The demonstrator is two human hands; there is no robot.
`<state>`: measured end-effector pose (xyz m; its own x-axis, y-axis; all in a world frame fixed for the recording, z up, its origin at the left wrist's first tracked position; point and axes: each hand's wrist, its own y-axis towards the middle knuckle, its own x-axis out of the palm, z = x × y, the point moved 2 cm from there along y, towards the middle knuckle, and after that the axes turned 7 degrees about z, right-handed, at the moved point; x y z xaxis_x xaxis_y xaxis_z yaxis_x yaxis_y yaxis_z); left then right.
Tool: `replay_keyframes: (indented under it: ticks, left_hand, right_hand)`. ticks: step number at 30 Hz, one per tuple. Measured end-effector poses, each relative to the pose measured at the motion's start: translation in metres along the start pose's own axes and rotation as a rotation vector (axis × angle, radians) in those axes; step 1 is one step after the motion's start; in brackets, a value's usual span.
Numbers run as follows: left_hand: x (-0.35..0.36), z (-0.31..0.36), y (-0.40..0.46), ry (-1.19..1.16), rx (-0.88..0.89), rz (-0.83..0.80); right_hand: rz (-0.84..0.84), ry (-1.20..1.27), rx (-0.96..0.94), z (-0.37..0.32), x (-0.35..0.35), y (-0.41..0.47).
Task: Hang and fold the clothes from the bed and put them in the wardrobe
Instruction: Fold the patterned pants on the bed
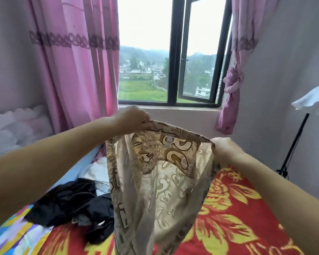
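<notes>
Garment (160, 184) hangs thin, limp, probably slippery; left hand (132, 116) and right hand (226, 150) pinch its top edge above bed (247, 218).

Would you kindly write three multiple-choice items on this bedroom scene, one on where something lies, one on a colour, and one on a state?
1. Where does the pile of black clothes lie?
A. on the windowsill
B. on the bed, left of the held garment
C. on the lamp stand

2. What colour are the curtains?
A. green
B. white
C. pink

3. How is the beige patterned garment held?
A. spread in the air between both hands
B. folded flat on the bed
C. on a hanger

Answers:
1 B, the dark heap rests on the floral bedspread to the garment's left.
2 C, both drapes beside the window are pink.
3 A, the left hand and right hand each pinch its top edge, and it hangs open.
</notes>
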<state>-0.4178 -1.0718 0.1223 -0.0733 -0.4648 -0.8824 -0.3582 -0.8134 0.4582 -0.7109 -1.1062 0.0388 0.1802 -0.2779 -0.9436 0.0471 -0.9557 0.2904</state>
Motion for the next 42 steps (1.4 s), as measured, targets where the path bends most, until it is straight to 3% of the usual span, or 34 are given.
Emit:
replay_keyframes:
  ticks: [4, 9, 12, 14, 17, 19, 21, 23, 26, 28, 31, 35, 39, 42]
  left_hand:
    - [0.022, -0.005, -0.005, -0.049, -0.112, -0.231]
    - [0.039, -0.020, -0.007, -0.156, -0.441, -0.451]
    - [0.047, -0.025, -0.008, -0.705, -0.725, -0.438]
    - [0.040, -0.015, -0.012, -1.025, -0.877, -0.371]
    - [0.032, -0.002, -0.011, -1.370, -0.896, -0.430]
    - [0.029, -0.001, -0.011, -1.488, -0.801, -0.493]
    - [0.030, -0.005, -0.015, -1.381, -0.658, -0.515]
    - [0.033, -0.004, -0.022, -1.063, -0.533, -0.476]
    - [0.036, -0.007, -0.024, -0.424, -0.393, -0.082]
    - [0.031, -0.010, -0.026, -0.408, -0.384, 0.034]
    - [0.017, -0.015, -0.024, -0.478, -0.369, 0.079]
    - [0.003, -0.008, -0.017, -0.698, -0.412, 0.249]
    - [-0.017, 0.000, -0.016, -0.647, -0.335, 0.465]
    - [-0.027, -0.007, -0.018, -0.658, -0.238, 0.333]
  right_hand:
    - [-0.156, -0.041, 0.011, -0.015, -0.029, 0.008]
    - [-0.309, 0.471, 0.218, -0.023, -0.053, -0.002]
    - [-0.444, 1.003, 0.352, -0.025, -0.051, -0.016]
    - [-0.581, 1.243, 0.261, -0.033, -0.049, -0.023]
    - [-0.692, 1.358, 0.005, -0.040, -0.052, -0.025]
    - [-0.711, 1.263, -0.119, -0.042, -0.052, -0.021]
    - [-0.528, 0.973, -0.163, -0.044, -0.050, -0.013]
    - [-0.191, 0.578, -0.206, -0.043, -0.048, -0.003]
    - [0.136, 0.253, -0.254, -0.039, -0.050, 0.001]
    - [0.228, 0.207, -0.231, -0.031, -0.053, 0.003]
    - [0.223, 0.369, -0.202, -0.024, -0.058, 0.005]
    - [0.081, 1.043, -0.130, -0.033, -0.064, -0.005]
    - [0.317, 0.944, -0.349, -0.051, -0.079, -0.018]
    - [0.192, 0.960, -0.458, -0.054, -0.087, -0.019]
